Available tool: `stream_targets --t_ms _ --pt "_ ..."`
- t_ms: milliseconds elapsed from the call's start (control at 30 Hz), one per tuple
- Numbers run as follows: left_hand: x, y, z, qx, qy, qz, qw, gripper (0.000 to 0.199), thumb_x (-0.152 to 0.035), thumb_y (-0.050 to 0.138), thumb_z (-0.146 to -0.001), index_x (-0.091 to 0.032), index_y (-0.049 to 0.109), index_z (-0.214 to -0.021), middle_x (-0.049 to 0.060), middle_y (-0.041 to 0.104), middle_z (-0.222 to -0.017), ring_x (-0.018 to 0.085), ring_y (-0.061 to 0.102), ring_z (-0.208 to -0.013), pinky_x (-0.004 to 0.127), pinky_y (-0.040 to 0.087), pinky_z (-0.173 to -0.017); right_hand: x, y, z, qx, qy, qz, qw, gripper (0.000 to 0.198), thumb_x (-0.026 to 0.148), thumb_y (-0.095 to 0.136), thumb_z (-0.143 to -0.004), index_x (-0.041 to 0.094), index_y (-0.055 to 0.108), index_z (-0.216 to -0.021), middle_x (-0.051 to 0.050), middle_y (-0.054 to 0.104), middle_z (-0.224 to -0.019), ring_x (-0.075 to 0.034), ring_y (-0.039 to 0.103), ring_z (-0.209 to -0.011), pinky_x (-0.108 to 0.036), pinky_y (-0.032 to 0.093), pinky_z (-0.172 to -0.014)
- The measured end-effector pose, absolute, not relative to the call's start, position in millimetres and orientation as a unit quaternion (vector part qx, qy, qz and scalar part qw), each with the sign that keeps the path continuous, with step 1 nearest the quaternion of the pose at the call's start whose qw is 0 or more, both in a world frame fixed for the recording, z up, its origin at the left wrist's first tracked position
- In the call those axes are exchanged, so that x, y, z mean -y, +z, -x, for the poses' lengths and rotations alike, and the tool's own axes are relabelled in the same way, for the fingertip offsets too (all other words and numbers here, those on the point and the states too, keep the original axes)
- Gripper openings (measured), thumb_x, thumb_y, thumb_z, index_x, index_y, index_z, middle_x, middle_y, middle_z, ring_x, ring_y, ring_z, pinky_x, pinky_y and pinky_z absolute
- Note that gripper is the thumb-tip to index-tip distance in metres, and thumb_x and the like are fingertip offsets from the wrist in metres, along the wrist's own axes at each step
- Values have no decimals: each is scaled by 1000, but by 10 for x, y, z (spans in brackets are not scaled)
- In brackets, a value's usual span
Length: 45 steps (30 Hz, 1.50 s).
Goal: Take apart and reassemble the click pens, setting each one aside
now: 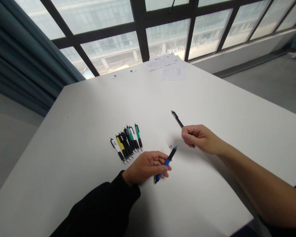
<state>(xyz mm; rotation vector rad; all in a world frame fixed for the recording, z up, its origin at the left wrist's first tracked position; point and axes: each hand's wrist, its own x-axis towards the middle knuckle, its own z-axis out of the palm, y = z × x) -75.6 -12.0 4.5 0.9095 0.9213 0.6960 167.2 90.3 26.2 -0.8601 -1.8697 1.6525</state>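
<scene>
My left hand (150,166), in a black sleeve, pinches a blue and black pen (167,162) between thumb and fingers. That pen slants up to the right, and a thin point sticks out of its upper end. Just beyond it lies a small silvery piece (170,146), perhaps a pen tip. My right hand (198,136) is closed around the lower part of a dark pen (177,118), whose clip end points away to the upper left. The pen's other end is hidden in my fingers. Left of my hands, several pens (127,143) with white, yellow, black and green barrels lie side by side.
All of this is on a large white table (93,108). Printed papers (174,70) lie at its far end, near small round pieces (113,77). Dark-framed windows (140,29) stand behind, and a blue-grey curtain (22,49) hangs at the left.
</scene>
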Motion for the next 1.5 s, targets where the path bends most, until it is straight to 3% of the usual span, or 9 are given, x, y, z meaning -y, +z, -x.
stream_targets --t_ms 500,900,1000,1133,1300,1400,1500 --pt "115 39 758 -419 314 -414 744 38 -27 85 -72 -10 69 -102 11 75 -88 16 72 -68 23 56 -60 -886 277 -1650 689 614 303 236 39 49 59 -93 18 53 -70 3 50 -55 -9 40 -49 -25 31 -49" --pt "105 67 749 -421 312 -412 746 37 -29 85 -73 -10 70 -100 11 75 -87 15 71 -66 24 55 -60 -838 306 -1608 686 618 300 239 31 44 68 -89 15 63 -80 4 49 -59 -8 39 -53 -24 30 -51" --pt "102 75 744 -421 314 -416 743 35 -29 84 -74 -10 69 -99 10 75 -85 14 70 -66 23 55 -60 -839 296 -1612 701 621 266 230 27 41 69 -89 14 68 -89 1 56 -69 -10 46 -62 -25 37 -58" --pt "105 72 750 -414 318 -421 742 35 -29 84 -75 -9 68 -100 10 75 -86 15 71 -67 23 55 -61 -867 249 -1630 737 600 224 218 31 37 64 -93 14 69 -113 -8 66 -96 -16 59 -83 -30 47 -74" --pt "109 69 758 -412 318 -421 743 36 -30 83 -75 -9 67 -101 11 75 -86 14 70 -67 23 55 -61 -868 105 -1575 851 436 212 201 41 22 66 -88 17 62 -128 -14 61 -117 -19 60 -91 -34 51 -80" --pt "107 63 753 -417 317 -419 741 37 -30 84 -74 -9 68 -100 10 74 -86 15 71 -67 24 55 -60 -833 23 -1507 890 357 198 202 29 16 61 -89 17 68 -117 -13 64 -111 -22 62 -96 -37 51 -87" --pt "112 58 751 -423 316 -415 741 37 -30 85 -73 -10 68 -99 10 75 -87 16 71 -68 24 55 -59 -826 14 -1477 878 359 226 221 16 15 56 -92 16 71 -98 -10 67 -95 -18 63 -83 -32 51 -77"
